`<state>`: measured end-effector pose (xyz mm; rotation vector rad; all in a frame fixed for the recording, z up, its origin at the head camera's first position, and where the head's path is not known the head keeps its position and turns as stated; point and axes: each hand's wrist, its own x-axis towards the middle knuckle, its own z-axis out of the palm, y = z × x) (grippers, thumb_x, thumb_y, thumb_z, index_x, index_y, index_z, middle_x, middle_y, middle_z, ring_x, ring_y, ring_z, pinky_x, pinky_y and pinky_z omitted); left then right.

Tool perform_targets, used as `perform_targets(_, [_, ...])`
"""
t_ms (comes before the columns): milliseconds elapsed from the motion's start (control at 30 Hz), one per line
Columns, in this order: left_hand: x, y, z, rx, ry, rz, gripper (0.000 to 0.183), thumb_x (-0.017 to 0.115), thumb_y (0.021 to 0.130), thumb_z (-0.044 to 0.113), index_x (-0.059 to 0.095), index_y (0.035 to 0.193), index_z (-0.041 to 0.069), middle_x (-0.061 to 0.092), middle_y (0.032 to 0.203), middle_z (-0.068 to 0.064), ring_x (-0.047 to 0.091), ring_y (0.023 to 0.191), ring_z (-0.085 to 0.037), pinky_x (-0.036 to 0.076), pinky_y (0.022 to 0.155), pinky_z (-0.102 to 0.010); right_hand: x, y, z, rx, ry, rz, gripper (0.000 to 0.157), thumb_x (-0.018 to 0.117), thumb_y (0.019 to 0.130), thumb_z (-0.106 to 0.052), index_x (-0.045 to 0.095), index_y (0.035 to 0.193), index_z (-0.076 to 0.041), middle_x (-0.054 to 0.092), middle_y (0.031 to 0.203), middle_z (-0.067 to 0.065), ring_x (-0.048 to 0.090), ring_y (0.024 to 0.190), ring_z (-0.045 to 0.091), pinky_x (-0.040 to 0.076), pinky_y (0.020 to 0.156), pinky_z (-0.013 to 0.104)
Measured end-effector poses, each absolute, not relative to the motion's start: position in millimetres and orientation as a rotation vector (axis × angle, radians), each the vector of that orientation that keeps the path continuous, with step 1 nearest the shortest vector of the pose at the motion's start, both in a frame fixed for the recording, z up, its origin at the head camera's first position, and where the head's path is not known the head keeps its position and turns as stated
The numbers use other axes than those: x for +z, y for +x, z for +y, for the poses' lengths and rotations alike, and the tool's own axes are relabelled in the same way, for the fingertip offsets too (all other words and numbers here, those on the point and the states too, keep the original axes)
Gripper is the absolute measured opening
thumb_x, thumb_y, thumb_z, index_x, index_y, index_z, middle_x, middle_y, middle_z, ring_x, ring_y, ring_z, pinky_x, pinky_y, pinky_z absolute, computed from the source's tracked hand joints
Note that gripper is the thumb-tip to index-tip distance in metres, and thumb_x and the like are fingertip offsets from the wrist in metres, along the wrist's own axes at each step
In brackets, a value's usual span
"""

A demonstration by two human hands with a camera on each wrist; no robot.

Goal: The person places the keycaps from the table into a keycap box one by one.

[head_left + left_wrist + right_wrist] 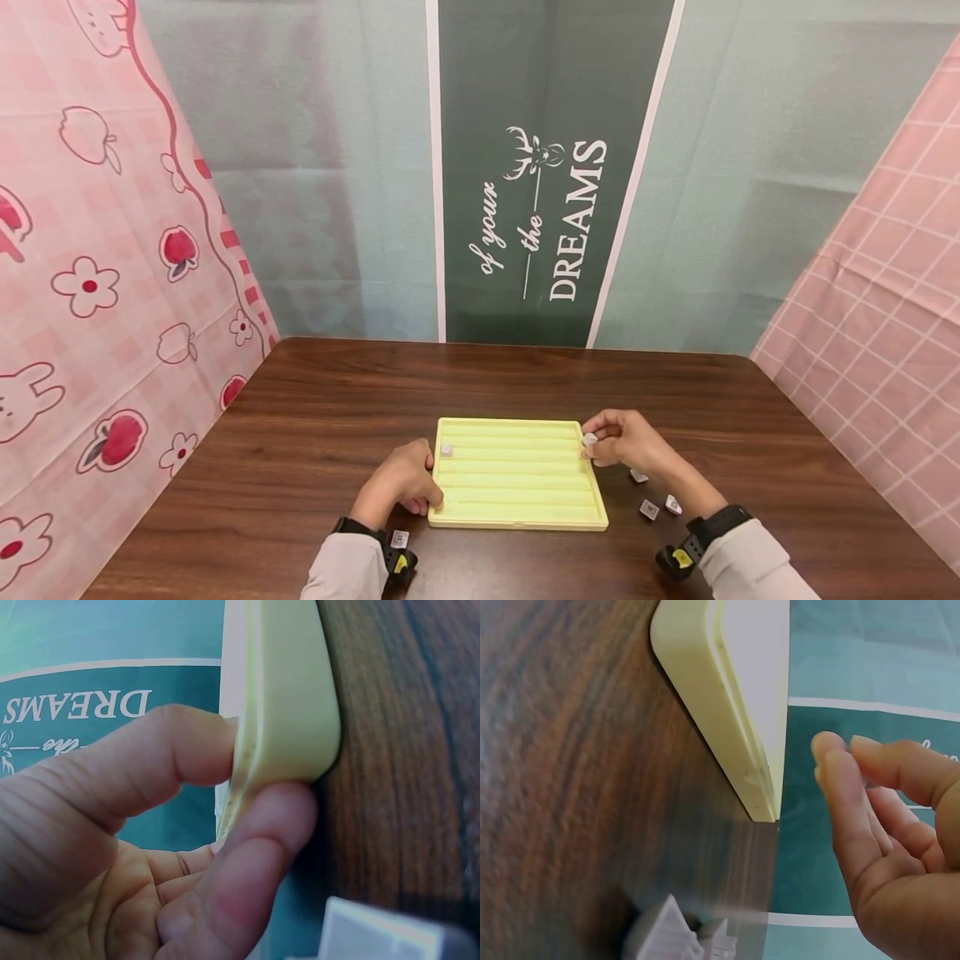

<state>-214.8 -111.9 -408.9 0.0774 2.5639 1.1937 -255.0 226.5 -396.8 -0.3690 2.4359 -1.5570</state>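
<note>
Dark wood tabletop [495, 379] before a green lettered backdrop [480, 100], with pink cloths [97, 225] at both sides. Near the front, flat on the wood, a ridged yellow tray [517, 526]. Pinching the tray's left edge between thumb and fingers of the left hand [401, 479]. Pinching 1 held piece [590, 439], small and pale, in the right hand [633, 442], at the tray's right rim (touching or apart, cannot tell). Inside the tray, near its left end, 1 tray piece [446, 451]. On the wood, 1 stray piece [400, 539] near the left wrist and 3 loose pieces [648, 509] near the right.
</note>
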Motion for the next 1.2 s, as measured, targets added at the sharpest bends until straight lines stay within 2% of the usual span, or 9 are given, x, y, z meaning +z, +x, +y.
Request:
perform_targets(100, [-408,-214,-112,1.214,0.09,2.565,0.041,0.072,0.057,-0.011,0.042,0.083,0.0,0.055,0.052,-0.013,0.053,0.04,-0.015,0.049,0.039,-0.027,-399,-253,226,-1.641,-0.323,2.407,0.03,0.069,0.079,0.003,0.053,0.102,0.012,0.059,0.083,0.014,0.062,0.078,0.031,0.055,0.067,0.041])
perform_targets(333, [-407,-213,-111,1.2,0.079,2.571,0.041,0.072,0.058,-0.01,0.042,0.083,0.001,0.055,0.053,-0.013,0.054,0.04,-0.015,0.049,0.04,-0.027,-403,-250,224,-1.683,-0.275,2.486,0.026,0.068,0.076,0.005,0.054,0.098,0.009,0.062,0.08,0.013,0.059,0.072,0.022,0.054,0.063,0.033])
perform_targets(567, [-407,-213,-111,1.19,0.072,2.57,0.041,0.073,0.058,-0.01,0.042,0.083,0.001,0.056,0.053,-0.013,0.054,0.04,-0.015,0.05,0.04,-0.028,-411,-249,223,-1.696,-0.24,2.56,0.024,0.067,0.08,0.002,0.056,0.1,0.007,0.063,0.084,0.014,0.062,0.079,0.032,0.055,0.064,0.035])
perform_targets(800, [-408,-213,-111,1.201,0.071,2.568,0.041,0.072,0.057,-0.01,0.042,0.083,0.001,0.055,0.053,-0.012,0.054,0.04,-0.015,0.05,0.04,-0.028,-414,-246,221,-1.639,-0.224,2.714,0.022,0.072,0.077,-0.001,0.062,0.096,0.005,0.056,0.079,0.01,0.052,0.064,0.021,0.052,0.054,0.034])
perform_targets(1200, [-408,-214,-112,1.195,0.077,2.568,0.041,0.073,0.058,-0.01,0.042,0.084,0.001,0.055,0.052,-0.012,0.053,0.04,-0.015,0.049,0.039,-0.027,-415,-248,219,-1.628,-0.189,2.706,0.022,0.071,0.076,0.004,0.061,0.096,0.006,0.056,0.08,0.01,0.053,0.065,0.02,0.053,0.055,0.033])
